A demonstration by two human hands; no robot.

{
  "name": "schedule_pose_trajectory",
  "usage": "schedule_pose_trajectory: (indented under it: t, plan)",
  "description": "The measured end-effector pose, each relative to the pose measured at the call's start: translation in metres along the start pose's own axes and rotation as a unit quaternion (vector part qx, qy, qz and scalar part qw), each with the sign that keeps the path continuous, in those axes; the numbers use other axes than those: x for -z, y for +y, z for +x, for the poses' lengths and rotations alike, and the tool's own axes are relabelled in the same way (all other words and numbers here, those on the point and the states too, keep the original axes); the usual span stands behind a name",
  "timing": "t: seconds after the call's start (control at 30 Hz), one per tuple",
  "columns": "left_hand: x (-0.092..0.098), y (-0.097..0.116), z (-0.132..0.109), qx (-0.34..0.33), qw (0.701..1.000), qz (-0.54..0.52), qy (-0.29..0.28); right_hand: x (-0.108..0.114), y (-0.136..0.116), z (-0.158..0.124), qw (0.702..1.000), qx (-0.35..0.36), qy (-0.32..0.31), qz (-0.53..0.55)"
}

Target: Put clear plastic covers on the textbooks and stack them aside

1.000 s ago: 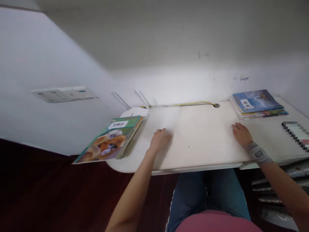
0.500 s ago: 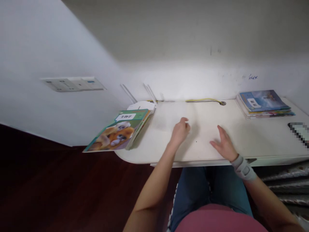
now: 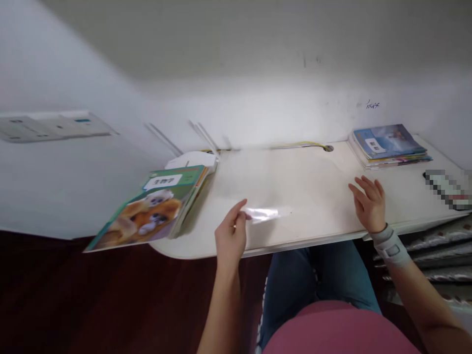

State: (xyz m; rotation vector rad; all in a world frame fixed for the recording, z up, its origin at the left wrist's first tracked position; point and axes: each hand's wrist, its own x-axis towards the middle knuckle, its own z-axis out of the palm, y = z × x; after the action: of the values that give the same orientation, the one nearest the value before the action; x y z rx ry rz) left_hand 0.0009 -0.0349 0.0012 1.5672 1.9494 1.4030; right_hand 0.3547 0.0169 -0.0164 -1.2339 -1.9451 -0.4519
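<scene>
My left hand (image 3: pixel 231 230) is over the front left part of the white desk (image 3: pixel 306 187), thumb and index finger pinched at the edge of a clear plastic film (image 3: pixel 263 215). Only a bright glare on the film shows plainly; its full outline is hard to make out. Well apart to the right, my right hand (image 3: pixel 369 202) hovers over the desk with fingers spread and nothing in it. A grey band (image 3: pixel 391 248) wraps that wrist. Left of my left hand lies a stack of textbooks (image 3: pixel 147 211), the top one showing golden monkeys and jutting past the desk's edge.
Behind the textbooks is a white router (image 3: pixel 191 160) with upright antennas. A second book stack (image 3: pixel 391 142) lies at the back right, with a phone (image 3: pixel 448 189) in front of it. A yellow cable runs along the wall to a cable hole (image 3: pixel 328 148).
My hands have moved apart: the left came left and nearer to me, the right went right and opened wider. Glare on the clear film now shows at my left fingers. The view has shifted slightly.
</scene>
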Motion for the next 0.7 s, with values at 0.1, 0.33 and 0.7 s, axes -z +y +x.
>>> schedule_pose_trajectory:
  t: [0.1,0.33,0.7]
  plan:
    - [-0.014,-0.034,-0.010,-0.051,0.984,0.149,-0.088,0.008,0.009,-0.021,0.996,0.042,-0.072,-0.012]
    - [-0.039,-0.037,-0.036,-0.112,0.935,0.327,-0.078,0.007,0.024,-0.066,0.967,0.045,-0.249,-0.030]
    - [-0.015,-0.027,-0.001,-0.108,0.948,0.296,-0.045,0.000,0.025,-0.051,0.979,0.029,-0.200,0.008]
